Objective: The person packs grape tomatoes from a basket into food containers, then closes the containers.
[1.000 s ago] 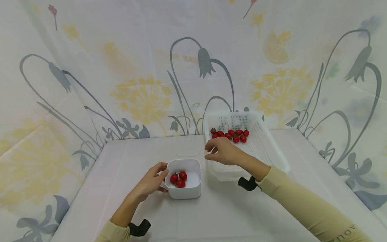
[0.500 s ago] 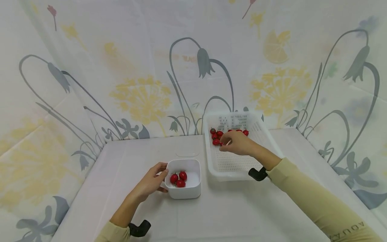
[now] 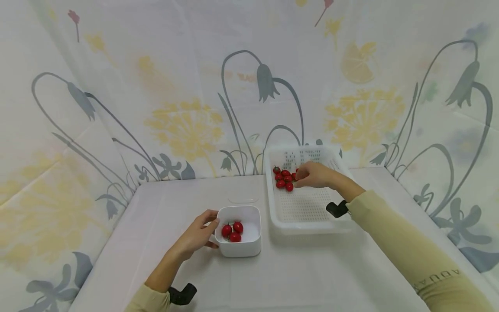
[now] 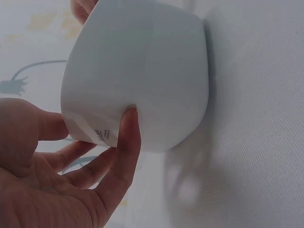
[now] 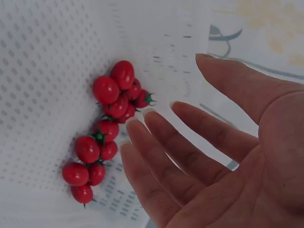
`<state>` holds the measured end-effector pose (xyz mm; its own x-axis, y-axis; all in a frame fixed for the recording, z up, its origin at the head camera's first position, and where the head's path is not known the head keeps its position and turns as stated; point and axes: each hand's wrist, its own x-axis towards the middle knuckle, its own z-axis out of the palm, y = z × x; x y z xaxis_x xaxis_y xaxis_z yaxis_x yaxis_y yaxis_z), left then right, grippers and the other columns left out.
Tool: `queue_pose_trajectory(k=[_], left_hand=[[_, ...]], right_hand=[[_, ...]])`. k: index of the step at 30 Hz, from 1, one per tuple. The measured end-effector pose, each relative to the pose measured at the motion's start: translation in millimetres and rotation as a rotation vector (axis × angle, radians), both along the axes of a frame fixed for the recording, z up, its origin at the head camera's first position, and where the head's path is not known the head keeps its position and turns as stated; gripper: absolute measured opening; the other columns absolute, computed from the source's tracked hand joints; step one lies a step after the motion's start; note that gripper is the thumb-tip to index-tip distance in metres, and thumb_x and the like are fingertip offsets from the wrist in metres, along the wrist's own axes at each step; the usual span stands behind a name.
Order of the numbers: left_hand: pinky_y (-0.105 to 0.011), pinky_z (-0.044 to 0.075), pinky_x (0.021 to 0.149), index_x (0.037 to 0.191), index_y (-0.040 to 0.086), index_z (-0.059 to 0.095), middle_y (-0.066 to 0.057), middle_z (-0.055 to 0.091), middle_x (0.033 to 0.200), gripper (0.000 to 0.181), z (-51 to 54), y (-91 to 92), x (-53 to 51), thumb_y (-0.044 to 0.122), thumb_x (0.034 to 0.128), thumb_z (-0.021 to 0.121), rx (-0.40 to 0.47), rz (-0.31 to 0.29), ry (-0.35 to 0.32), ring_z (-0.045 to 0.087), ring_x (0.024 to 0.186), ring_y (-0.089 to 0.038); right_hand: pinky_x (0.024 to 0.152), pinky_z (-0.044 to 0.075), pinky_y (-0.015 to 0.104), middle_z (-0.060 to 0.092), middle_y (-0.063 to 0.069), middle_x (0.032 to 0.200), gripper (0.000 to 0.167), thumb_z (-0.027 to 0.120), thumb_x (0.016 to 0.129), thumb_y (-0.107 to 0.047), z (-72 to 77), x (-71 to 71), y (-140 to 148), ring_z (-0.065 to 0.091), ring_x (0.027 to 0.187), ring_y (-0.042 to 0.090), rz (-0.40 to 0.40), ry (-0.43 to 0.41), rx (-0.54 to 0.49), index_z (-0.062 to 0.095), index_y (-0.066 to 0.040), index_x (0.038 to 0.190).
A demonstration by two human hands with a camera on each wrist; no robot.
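The cherry tomatoes [image 5: 105, 89] are glossy, bright red, roundish to slightly oval, and several have a little green stem star. They're in a loose clump in the far part of the white basket [image 3: 300, 209], and from the head view the right hand [image 3: 317, 175] covers some of them. That hand hangs over the basket, and in the right wrist view it's wide, thumb spread well away from the fingers, fingertips near the fruit. Can't tell if any fingertip actually touches a tomato.

Three more tomatoes [image 3: 235, 237] sit huddled toward the left inside the small white box [image 3: 239, 249]. Left hand [image 3: 200, 232] has hold of that box by its left side, thumb at the rim, other fingers against the outer wall.

Room-wise, box and basket are near each other with a strip of table [image 3: 241, 281] between them, and bare basket floor runs from the clump to the near rim.

Box looks like smooth plastic, rounded corners, some small print [image 4: 102, 134] too blurry to read. Basket is full of little holes and slots. Table surface has a fine woven texture; the backdrop [image 3: 195, 86] has grey bellflowers and yellow blooms.
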<state>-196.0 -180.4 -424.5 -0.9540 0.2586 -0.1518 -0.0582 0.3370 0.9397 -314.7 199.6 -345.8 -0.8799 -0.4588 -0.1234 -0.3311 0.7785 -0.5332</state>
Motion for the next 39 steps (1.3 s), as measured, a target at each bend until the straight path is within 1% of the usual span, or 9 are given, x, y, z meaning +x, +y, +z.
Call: queue_pose_trajectory(k=[2,7,15,18,23,25,31,33,39], left_hand=[[-0.042,0.064,0.069,0.141,0.0,0.048,-0.027,0.048,0.146,0.035,0.2,0.6,1.2,0.014,0.1091,0.046,-0.003,-0.002,0.002,0.063,0.109,-0.04],[-0.045,0.064,0.068,0.141,-0.001,0.048,-0.027,0.049,0.144,0.035,0.7,2.3,2.3,0.014,0.109,0.046,0.001,0.0,0.019,0.063,0.109,-0.04],[-0.042,0.064,0.069,0.141,0.001,0.049,-0.026,0.049,0.146,0.035,0.5,0.9,0.0,0.015,0.109,0.046,-0.016,0.017,0.007,0.062,0.113,-0.04],[-0.04,0.064,0.069,0.14,0.002,0.051,-0.025,0.05,0.145,0.033,-0.5,1.8,-0.6,0.014,0.1088,0.047,-0.017,0.029,0.002,0.062,0.112,-0.039],[-0.041,0.064,0.069,0.139,0.003,0.051,-0.023,0.051,0.143,0.033,-0.3,2.5,-0.7,0.014,0.1086,0.048,-0.015,0.035,-0.001,0.063,0.109,-0.038],[-0.041,0.064,0.069,0.14,0.003,0.051,-0.023,0.051,0.144,0.033,-1.2,1.6,-0.9,0.014,0.1086,0.047,-0.01,0.029,0.001,0.063,0.108,-0.038],[-0.041,0.064,0.069,0.14,0.004,0.052,-0.023,0.051,0.144,0.034,-1.7,1.4,0.0,0.015,0.1084,0.049,-0.006,0.036,-0.001,0.063,0.108,-0.037],[-0.041,0.064,0.069,0.14,0.004,0.052,-0.023,0.051,0.144,0.034,-1.5,1.4,0.4,0.016,0.1084,0.049,-0.008,0.037,-0.002,0.064,0.107,-0.036],[-0.042,0.064,0.07,0.141,0.005,0.051,-0.022,0.049,0.146,0.035,-1.3,0.0,0.3,0.018,0.1086,0.049,-0.005,0.028,0.0,0.064,0.107,-0.036]], right_hand=[[0.093,0.056,0.051,0.068,0.022,0.119,0.035,0.071,0.095,-0.022,-1.8,-4.1,3.1,0.063,0.11,0.038,-0.003,-0.027,0.009,0.068,0.006,0.115],[0.086,0.058,0.046,0.067,0.022,0.117,0.033,0.07,0.096,-0.021,-9.5,-14.7,10.3,0.065,0.104,0.036,-0.026,-0.097,-0.017,0.067,0.006,0.114],[0.084,0.059,0.039,0.068,0.013,0.094,0.024,0.07,0.096,-0.015,-24.8,-29.9,15.4,0.065,0.09,0.026,-0.134,-0.201,-0.126,0.065,0.006,0.108],[0.087,0.059,0.04,0.069,0.018,0.1,0.03,0.068,0.097,-0.016,-30.5,-32.8,16.5,0.065,0.091,0.027,-0.165,-0.228,-0.141,0.063,0.009,0.114],[0.093,0.059,0.046,0.067,0.025,0.113,0.043,0.065,0.1,-0.017,-38.7,-37.0,16.8,0.066,0.104,0.037,-0.199,-0.272,-0.18,0.055,0.014,0.128],[0.095,0.058,0.046,0.067,0.024,0.111,0.043,0.064,0.1,-0.016,-41.4,-39.1,15.6,0.066,0.105,0.037,-0.216,-0.284,-0.209,0.054,0.013,0.129],[0.091,0.059,0.043,0.068,0.019,0.104,0.042,0.067,0.098,-0.015,-54.7,-48.9,12.6,0.069,0.093,0.028,-0.274,-0.306,-0.264,0.056,0.012,0.128],[0.091,0.059,0.043,0.068,0.023,0.109,0.045,0.067,0.098,-0.015,-58.4,-51.2,11.0,0.069,0.094,0.029,-0.271,-0.32,-0.257,0.055,0.012,0.131],[0.09,0.06,0.041,0.064,0.025,0.12,0.051,0.065,0.099,-0.016,-65.5,-56.5,3.1,0.068,0.104,0.036,-0.259,-0.359,-0.233,0.05,0.013,0.138]])
